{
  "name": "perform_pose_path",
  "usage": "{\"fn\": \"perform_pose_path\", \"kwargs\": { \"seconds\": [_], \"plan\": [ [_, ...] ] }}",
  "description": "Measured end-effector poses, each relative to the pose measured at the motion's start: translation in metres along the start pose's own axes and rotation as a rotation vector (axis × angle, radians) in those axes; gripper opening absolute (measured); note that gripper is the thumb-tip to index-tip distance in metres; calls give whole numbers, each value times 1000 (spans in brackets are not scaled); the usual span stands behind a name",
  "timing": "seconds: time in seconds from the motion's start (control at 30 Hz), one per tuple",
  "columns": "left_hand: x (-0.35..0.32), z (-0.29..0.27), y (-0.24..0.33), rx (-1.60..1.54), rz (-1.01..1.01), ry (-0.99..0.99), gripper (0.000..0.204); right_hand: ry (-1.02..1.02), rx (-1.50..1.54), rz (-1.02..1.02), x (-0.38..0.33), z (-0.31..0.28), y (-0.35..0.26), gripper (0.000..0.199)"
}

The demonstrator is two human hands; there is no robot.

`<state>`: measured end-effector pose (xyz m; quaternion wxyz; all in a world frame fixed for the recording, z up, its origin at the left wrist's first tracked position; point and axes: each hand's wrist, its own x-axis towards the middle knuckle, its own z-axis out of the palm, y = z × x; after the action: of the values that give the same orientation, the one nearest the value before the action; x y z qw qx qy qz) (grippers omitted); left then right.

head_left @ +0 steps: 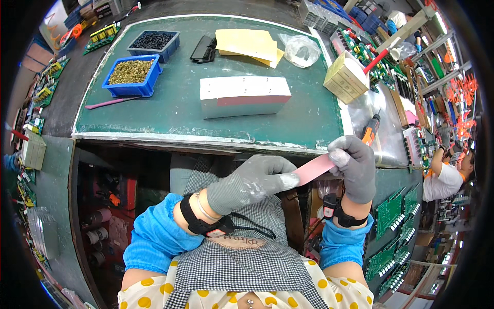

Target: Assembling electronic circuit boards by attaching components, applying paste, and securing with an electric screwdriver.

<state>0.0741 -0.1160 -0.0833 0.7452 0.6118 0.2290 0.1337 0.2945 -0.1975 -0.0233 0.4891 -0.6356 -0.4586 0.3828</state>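
A short pink strip [315,169] is stretched between my two hands, just in front of the table's near edge. My left hand [252,181], in a grey glove, pinches its left end between thumb and fingers. The other end is gripped by my gloved right hand [354,166], held a little higher. Beyond them on the green table lies a long silver-white metal block [216,90] with small holes or studs along its top. Another pink strip [253,100] runs along the near edge of that block's top.
At the table's left stand a blue bin [148,91] of brass-coloured small parts and a grey-blue bin [172,47] of black ones. Yellow sheets [244,42], black pieces [204,49] and a clear roll [301,51] lie behind. An orange power screwdriver [370,130] and green circuit boards [389,212] are rightward.
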Motion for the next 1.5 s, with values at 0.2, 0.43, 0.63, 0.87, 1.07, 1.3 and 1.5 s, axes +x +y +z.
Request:
{"fn": "perform_pose_path", "kwargs": {
  "seconds": [0.2, 0.43, 0.63, 0.87, 1.07, 1.3, 1.5],
  "plan": [
    [1, -1, -2, 36, -6, -39, 26, 22, 29, 9, -1, 1, 1, 9],
    [0, -5, -8, 34, 56, -39, 27, 34, -36, -6, 0, 0, 2, 9],
    [-1, -6, -13, -10, 113, -17, 30, 58, 1, -20, -1, -3, 1, 10],
    [1, 0, -5, -88, 26, 2, 29, 17, 42, -21, -4, 0, 3, 11],
    [1, 2, -4, 2, 2, -11, 28, 35, 28, -42, -5, 0, 3, 12],
    [1, 0, -8, -13, 96, -13, 27, 67, 36, -48, -3, -2, 5, 10],
    [3, 3, -2, 20, -44, -26, 28, 35, 52, -15, -3, -1, 6, 10]
  ]
}}
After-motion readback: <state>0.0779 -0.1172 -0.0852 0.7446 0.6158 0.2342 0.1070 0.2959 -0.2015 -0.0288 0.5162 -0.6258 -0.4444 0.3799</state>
